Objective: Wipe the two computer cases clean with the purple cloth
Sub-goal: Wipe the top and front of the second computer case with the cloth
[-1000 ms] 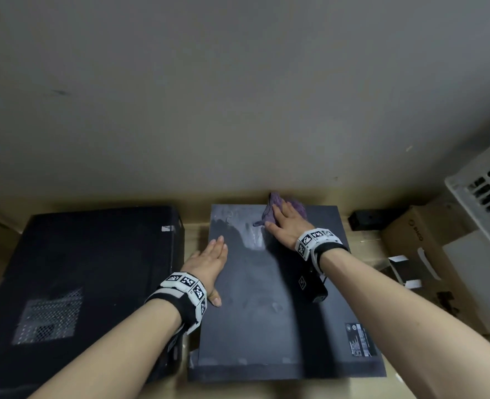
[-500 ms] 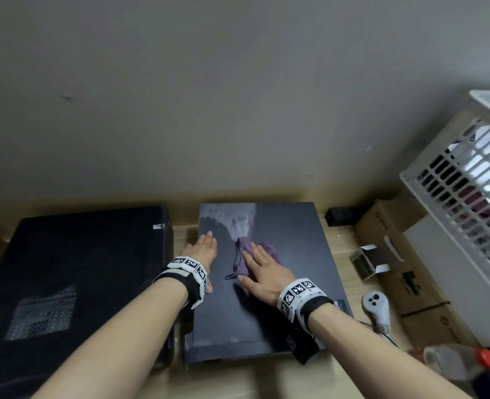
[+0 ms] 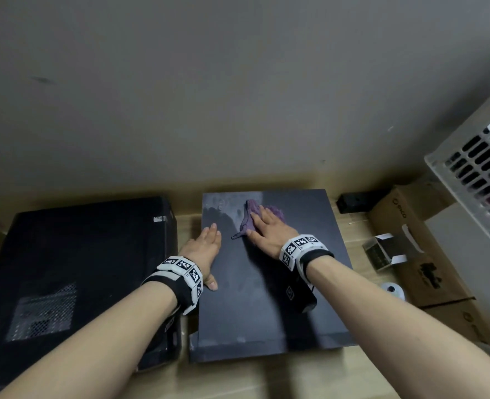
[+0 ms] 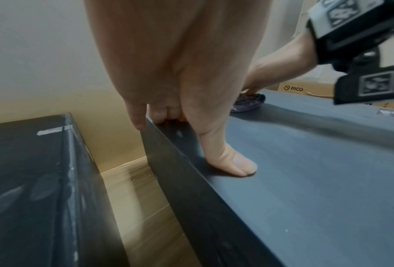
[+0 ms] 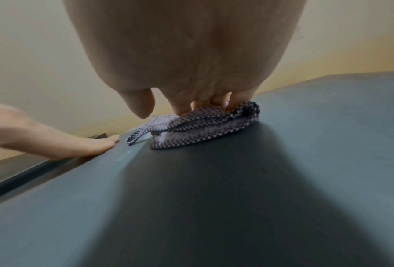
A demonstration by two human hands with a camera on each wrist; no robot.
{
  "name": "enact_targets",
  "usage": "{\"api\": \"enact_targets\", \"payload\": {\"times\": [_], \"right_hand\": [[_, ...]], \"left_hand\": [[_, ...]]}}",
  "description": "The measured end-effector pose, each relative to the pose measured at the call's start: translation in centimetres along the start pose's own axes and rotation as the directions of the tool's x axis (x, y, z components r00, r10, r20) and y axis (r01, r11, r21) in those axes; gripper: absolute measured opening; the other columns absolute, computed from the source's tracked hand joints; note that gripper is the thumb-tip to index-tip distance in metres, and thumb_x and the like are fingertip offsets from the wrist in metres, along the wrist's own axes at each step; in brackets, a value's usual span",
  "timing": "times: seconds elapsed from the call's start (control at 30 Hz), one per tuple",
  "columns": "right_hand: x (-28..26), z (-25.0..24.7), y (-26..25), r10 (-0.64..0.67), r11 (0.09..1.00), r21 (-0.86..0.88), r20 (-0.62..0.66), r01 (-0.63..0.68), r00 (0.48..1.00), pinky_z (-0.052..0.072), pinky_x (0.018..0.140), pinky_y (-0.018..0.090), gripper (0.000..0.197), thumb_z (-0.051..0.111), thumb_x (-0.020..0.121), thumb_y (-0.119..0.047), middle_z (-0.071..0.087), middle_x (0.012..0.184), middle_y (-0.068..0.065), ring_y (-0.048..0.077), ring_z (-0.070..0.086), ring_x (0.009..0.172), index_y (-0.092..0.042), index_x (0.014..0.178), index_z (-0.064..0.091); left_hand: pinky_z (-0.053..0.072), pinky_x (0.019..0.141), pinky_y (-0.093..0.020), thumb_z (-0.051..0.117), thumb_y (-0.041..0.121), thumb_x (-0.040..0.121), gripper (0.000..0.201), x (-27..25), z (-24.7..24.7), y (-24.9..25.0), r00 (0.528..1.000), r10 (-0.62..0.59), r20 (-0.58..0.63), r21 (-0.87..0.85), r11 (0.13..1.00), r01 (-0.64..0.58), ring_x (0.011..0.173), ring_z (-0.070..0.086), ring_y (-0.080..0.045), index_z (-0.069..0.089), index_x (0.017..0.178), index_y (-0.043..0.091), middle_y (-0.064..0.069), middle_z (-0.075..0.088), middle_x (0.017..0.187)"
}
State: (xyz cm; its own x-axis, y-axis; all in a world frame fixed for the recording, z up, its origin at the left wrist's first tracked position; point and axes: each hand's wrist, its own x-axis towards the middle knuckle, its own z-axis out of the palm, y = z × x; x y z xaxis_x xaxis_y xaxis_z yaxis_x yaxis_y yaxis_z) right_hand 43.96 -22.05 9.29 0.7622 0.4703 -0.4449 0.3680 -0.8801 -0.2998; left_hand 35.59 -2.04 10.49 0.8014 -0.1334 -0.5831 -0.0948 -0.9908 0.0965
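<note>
Though hidden overhead, left hand [image 4: 191,101] little finger over case [image 4: 305,180] edge.

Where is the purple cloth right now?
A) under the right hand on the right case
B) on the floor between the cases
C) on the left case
A: the right hand presses the purple cloth flat on the right case, near its far edge.

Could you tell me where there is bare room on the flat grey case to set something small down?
The near half of the flat grey computer case is bare, bordered by the left hand and its front edge. The far end is crowded by the right hand pressing the crumpled purple cloth.
</note>
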Motion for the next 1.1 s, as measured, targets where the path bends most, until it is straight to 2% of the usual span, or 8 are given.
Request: {"api": "enact_targets", "payload": {"times": [0.23, 0.47, 0.7, 0.87, 0.97, 1.1], "right_hand": [[5.4, -3.0, 0.9, 0.035, 0.998, -0.043, -0.017, -0.036, 0.999, -0.006, 0.12, 0.032, 0.071, 0.025, 0.101, -0.055, -0.011, 0.165, 0.005, 0.019, -0.009, 0.152, -0.019, 0.158, 0.004], [5.9, -2.9, 0.4, 0.062, 0.996, -0.057, -0.025, -0.063, 0.998, -0.005, 0.121, 0.036, 0.074, 0.025, 0.1, -0.058, -0.01, 0.165, 0.005, 0.019, -0.01, 0.152, -0.018, 0.158, 0.001], [0.0, 0.1, -1.8, -0.006, 0.998, -0.069, -0.03, 0.004, 1.0, -0.005, 0.12, 0.032, 0.074, 0.028, 0.099, -0.058, -0.012, 0.164, 0.003, 0.017, -0.01, 0.151, -0.018, 0.158, 0.005], [-4.7, 3.4, -3.3, -0.064, 0.995, -0.082, -0.045, 0.06, 0.997, -0.004, 0.12, 0.031, 0.076, 0.03, 0.098, -0.059, -0.01, 0.165, 0.003, 0.017, -0.009, 0.152, -0.02, 0.158, 0.006], [-6.5, 4.9, -3.5, -0.094, 0.991, -0.1, -0.031, 0.091, 0.995, 0.0, 0.124, 0.034, 0.078, 0.027, 0.096, -0.063, -0.01, 0.165, 0.003, 0.016, -0.009, 0.152, -0.02, 0.158, 0.005], [-7.5, 5.3, -3.5, -0.103, 0.988, -0.114, -0.008, 0.101, 0.995, 0.003, 0.123, 0.034, 0.078, 0.027, 0.096, -0.063, -0.01, 0.165, 0.003, 0.016, -0.009, 0.152, -0.02, 0.158, 0.004]], "left_hand": [[0.015, 0.121, -0.043, 0.088, 0.033, 0.063, 0.136, 0.3, 0.3, -0.3, 1.0, 0.003, -0.016, -0.048, 0.999, -0.004, 0.149, -0.015, -0.024, -0.01, 0.153, 0.006, -0.01, -0.024, 0.159], [0.015, 0.121, -0.043, 0.089, 0.035, 0.061, 0.137, 0.1, 0.7, -0.6, 0.999, 0.016, -0.031, -0.075, 0.997, -0.018, 0.148, -0.015, -0.021, -0.009, 0.153, 0.008, -0.007, -0.024, 0.159], [0.013, 0.121, -0.047, 0.09, 0.035, 0.06, 0.14, -0.5, -0.1, 0.0, 1.0, 0.001, 0.001, -0.066, 0.998, -0.001, 0.148, -0.015, -0.022, -0.011, 0.152, 0.008, -0.008, -0.023, 0.159], [0.014, 0.121, -0.045, 0.087, 0.037, 0.065, 0.136, -1.3, -0.6, 0.5, 1.0, -0.013, -0.002, -0.026, 1.0, 0.013, 0.149, -0.014, -0.024, -0.013, 0.152, 0.006, -0.01, -0.023, 0.159], [0.015, 0.121, -0.044, 0.087, 0.038, 0.066, 0.136, -1.5, -0.7, 0.6, 1.0, -0.015, -0.002, -0.01, 1.0, 0.015, 0.149, -0.013, -0.025, -0.014, 0.152, 0.005, -0.011, -0.023, 0.159], [0.015, 0.121, -0.044, 0.086, 0.039, 0.066, 0.136, -1.3, -0.6, 0.6, 1.0, -0.015, 0.002, -0.003, 1.0, 0.015, 0.149, -0.012, -0.025, -0.013, 0.152, 0.005, -0.011, -0.022, 0.159]]}}
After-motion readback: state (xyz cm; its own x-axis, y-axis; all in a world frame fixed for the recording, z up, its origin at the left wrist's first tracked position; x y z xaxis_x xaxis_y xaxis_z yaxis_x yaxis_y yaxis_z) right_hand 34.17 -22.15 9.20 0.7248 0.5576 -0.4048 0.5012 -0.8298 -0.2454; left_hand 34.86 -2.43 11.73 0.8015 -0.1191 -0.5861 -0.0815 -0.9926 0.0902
